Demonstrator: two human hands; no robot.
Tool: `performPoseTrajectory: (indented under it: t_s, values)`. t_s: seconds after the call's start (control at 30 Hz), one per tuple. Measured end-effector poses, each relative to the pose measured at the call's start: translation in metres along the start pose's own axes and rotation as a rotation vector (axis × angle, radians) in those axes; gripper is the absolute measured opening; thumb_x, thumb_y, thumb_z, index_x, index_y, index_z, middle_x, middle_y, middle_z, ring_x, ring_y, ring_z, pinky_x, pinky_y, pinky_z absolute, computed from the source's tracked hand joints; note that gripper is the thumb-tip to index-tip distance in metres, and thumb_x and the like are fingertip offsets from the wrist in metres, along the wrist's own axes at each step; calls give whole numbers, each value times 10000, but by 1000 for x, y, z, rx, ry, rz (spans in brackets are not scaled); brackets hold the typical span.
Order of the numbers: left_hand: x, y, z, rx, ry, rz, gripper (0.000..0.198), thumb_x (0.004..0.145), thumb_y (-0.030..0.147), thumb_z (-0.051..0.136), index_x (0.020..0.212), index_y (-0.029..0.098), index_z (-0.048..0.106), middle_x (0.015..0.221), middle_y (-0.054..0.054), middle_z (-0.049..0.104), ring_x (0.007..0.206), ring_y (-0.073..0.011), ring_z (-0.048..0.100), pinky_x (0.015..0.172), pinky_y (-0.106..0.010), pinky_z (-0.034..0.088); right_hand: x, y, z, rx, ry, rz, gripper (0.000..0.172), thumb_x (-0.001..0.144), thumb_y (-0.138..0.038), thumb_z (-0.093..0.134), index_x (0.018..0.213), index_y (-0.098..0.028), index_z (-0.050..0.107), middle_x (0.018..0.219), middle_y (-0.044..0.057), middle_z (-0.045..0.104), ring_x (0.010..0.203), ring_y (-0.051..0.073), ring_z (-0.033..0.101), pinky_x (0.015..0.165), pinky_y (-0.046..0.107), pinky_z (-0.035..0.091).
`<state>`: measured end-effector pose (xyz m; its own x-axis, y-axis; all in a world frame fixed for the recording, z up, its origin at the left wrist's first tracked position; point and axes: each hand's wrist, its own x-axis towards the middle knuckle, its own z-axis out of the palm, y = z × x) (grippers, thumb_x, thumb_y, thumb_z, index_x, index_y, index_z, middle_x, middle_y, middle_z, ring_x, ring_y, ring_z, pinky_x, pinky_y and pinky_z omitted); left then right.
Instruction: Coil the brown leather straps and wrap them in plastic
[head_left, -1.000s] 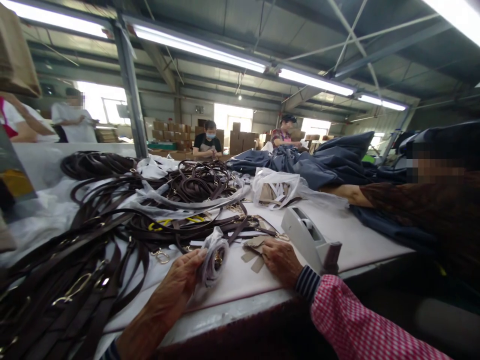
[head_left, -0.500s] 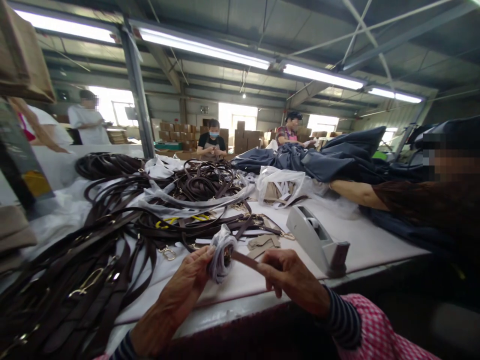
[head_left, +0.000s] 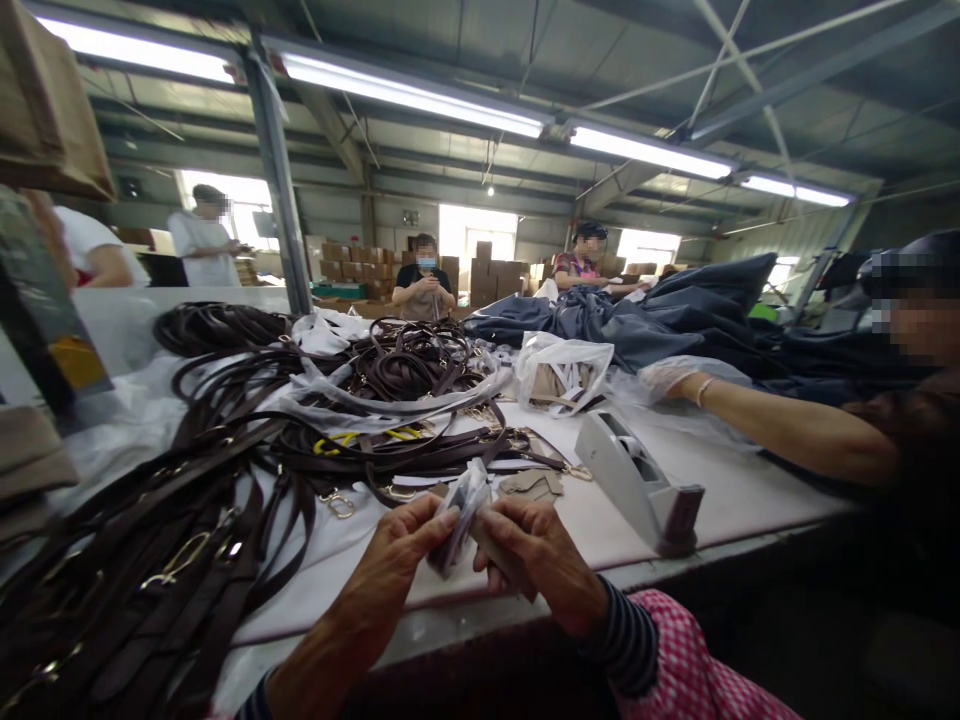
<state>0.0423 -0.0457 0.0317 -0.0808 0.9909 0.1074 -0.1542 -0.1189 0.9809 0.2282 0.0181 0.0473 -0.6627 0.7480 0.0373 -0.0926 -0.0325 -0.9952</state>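
My left hand (head_left: 397, 560) and my right hand (head_left: 540, 560) meet above the white table edge, both gripping a small plastic-wrapped bundle (head_left: 461, 525) with dark strap inside. A tan strip (head_left: 506, 565) sticks out under my right fingers. To the left of my left hand lies a heap of dark brown leather straps (head_left: 195, 540) with metal clasps. Several flat tan pieces (head_left: 532, 484) lie just beyond my right hand, and a grey tape dispenser (head_left: 637, 480) stands to its right.
A clear plastic bag (head_left: 562, 375) of pale strips sits farther along the white table (head_left: 450, 600). A co-worker's plastic-covered hand (head_left: 667, 378) reaches in from the right. Navy fabric (head_left: 622, 320) is heaped behind. Other people and stacked cardboard boxes (head_left: 352, 265) stand farther back.
My right hand has risen from the table and joined my left on the bundle, which now sits closer between them. The co-worker's arm has stretched farther across the table.
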Motion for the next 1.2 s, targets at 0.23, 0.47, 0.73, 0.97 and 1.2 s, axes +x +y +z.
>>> performPoseTrajectory:
  t_s: [0.23, 0.47, 0.73, 0.97, 1.2]
  values:
    - [3, 17, -5, -9, 22, -56, 378, 841, 507, 778, 772, 144, 700, 680, 8, 580, 629, -128, 432, 614, -252, 333, -23, 14, -29, -189, -52, -198, 355, 919, -379, 702, 1251, -256, 677, 998, 60, 737, 802, 207, 737, 554, 243, 514]
    - [3, 25, 13, 427, -19, 69, 258, 799, 409, 736, 703, 183, 655, 790, -15, 627, 778, -201, 533, 715, -299, 385, -31, 5, -22, -963, 46, -945, 179, 1018, -97, 538, 958, -188, 681, 811, 37, 650, 769, 166, 613, 700, 277, 495]
    - [7, 10, 18, 524, -40, 80, 255, 816, 427, 675, 759, 178, 679, 820, -27, 635, 809, -216, 541, 724, -319, 389, -41, 30, -36, -1322, -72, -1043, 264, 1037, -121, 486, 1243, -131, 650, 1129, 152, 718, 918, 244, 671, 774, 361, 587]
    - [13, 17, 14, 565, -118, 36, 224, 843, 386, 686, 774, 176, 646, 764, 0, 604, 701, -180, 519, 640, -306, 389, -45, 26, -31, -1206, -68, -1109, 258, 991, -32, 502, 1188, -73, 664, 1013, 154, 711, 887, 235, 658, 773, 342, 577]
    - [-1, -5, 35, 1284, -187, 463, 56, 905, 132, 681, 859, 164, 680, 1001, -77, 692, 995, -285, 588, 942, -462, 430, -37, 35, -34, -894, -10, -719, 171, 974, -80, 568, 995, -190, 698, 982, 71, 674, 909, 194, 656, 788, 288, 540]
